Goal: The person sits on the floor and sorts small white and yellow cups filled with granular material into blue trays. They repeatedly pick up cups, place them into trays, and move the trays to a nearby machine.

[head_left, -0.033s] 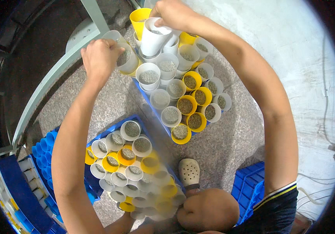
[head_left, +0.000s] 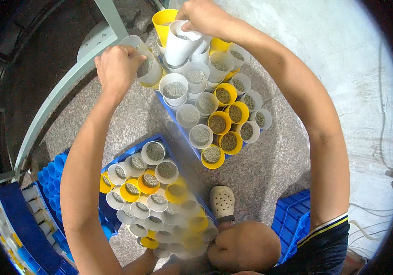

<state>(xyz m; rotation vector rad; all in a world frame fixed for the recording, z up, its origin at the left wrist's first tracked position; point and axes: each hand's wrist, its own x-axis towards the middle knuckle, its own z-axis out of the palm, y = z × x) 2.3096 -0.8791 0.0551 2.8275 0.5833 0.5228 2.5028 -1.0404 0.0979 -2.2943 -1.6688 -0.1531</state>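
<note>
My left hand (head_left: 115, 66) pinches the rim of a translucent white cup (head_left: 152, 73) that holds grey pellets. Yellow shows just beneath that cup. To its right, my right hand (head_left: 202, 17) grips a white cup (head_left: 178, 49) by the upper rim, thumb inside, with pellets visible within. It is slightly tilted and overlaps the cups below; whether it touches them I cannot tell. A yellow cup (head_left: 163, 27) stands just behind it. White and yellow cups (head_left: 196, 75) of pellets crowd a blue tray (head_left: 174, 114) on the floor, some stacked on others.
Nearer to me, a second blue tray (head_left: 169, 145) carries more white and yellow pellet cups (head_left: 153, 152), partly blurred. Blue cups (head_left: 52, 178) and a crate rack stand at left. A grey-green metal frame (head_left: 40, 110) curves past my left hand. Blue crates (head_left: 292, 220) sit at lower right.
</note>
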